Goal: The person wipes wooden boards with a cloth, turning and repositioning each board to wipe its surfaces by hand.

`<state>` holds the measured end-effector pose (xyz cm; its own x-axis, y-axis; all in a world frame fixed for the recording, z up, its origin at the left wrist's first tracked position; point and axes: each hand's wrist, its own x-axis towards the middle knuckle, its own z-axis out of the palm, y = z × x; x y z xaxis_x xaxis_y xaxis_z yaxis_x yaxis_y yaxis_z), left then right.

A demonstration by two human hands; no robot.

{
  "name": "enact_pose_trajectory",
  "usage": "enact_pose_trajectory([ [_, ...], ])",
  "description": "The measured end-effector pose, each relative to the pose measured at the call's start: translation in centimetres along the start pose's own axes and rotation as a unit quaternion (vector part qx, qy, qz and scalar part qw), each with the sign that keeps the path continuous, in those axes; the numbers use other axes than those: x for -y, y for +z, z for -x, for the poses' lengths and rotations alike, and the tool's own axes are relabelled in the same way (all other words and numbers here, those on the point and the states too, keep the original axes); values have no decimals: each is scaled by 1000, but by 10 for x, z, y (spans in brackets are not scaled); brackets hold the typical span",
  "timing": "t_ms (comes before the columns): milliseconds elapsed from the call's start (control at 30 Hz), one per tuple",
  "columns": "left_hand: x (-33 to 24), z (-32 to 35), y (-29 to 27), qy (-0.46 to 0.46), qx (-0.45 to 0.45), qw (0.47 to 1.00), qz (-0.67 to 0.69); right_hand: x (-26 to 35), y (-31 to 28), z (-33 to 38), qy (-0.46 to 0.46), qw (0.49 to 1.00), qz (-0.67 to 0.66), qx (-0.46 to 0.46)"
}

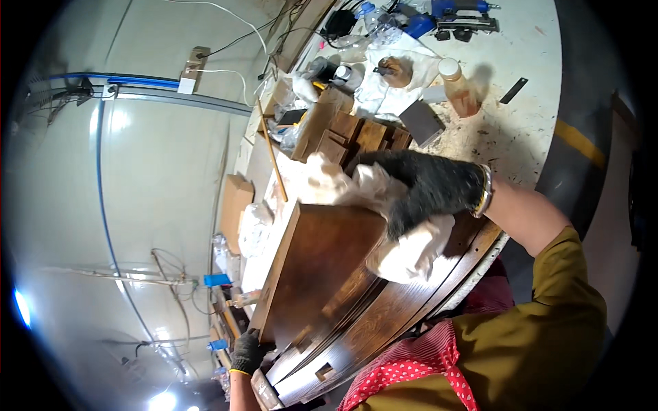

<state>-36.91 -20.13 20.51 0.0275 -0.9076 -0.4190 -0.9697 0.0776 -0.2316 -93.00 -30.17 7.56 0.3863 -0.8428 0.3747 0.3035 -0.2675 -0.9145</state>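
Right hand: my right hand [428,188], in a dark glove, is lying flat on a white cloth [404,250], fingers pressed together over the bunched rag, so the cloth is staying under the palm against the wood.
Cloth: it is spreading from the far edge of the panel toward me; one end near [329,179] is sticking out past the fingertips.
Panel: the brown wooden panel [315,270] is lying tilted on curved wooden pieces [384,322] at the table's near edge, probably so the whole face is reachable for rubbing.
Left hand: my left hand [247,351], also gloved, is curling its fingers around the panel's lower corner; I judge it is bracing the wood so it is not sliding.
Table: the round white table [534,48] is carrying small wood blocks [356,133], a bottle [458,85] and a blue tool [456,10], all well apart from my hands.
Sleeve: my olive sleeve [548,322] is coming in from the lower right.
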Motion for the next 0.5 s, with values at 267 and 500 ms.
enact_pose_trajectory([
  [267, -40, 10, -8, 10, -11, 999, -50, -9, 3, 17, -88, 995, 22, -39],
  [500, -32, -3, 0, -6, -4, 999, -46, -29, -13, 45, 94, 992, 9, -81],
])
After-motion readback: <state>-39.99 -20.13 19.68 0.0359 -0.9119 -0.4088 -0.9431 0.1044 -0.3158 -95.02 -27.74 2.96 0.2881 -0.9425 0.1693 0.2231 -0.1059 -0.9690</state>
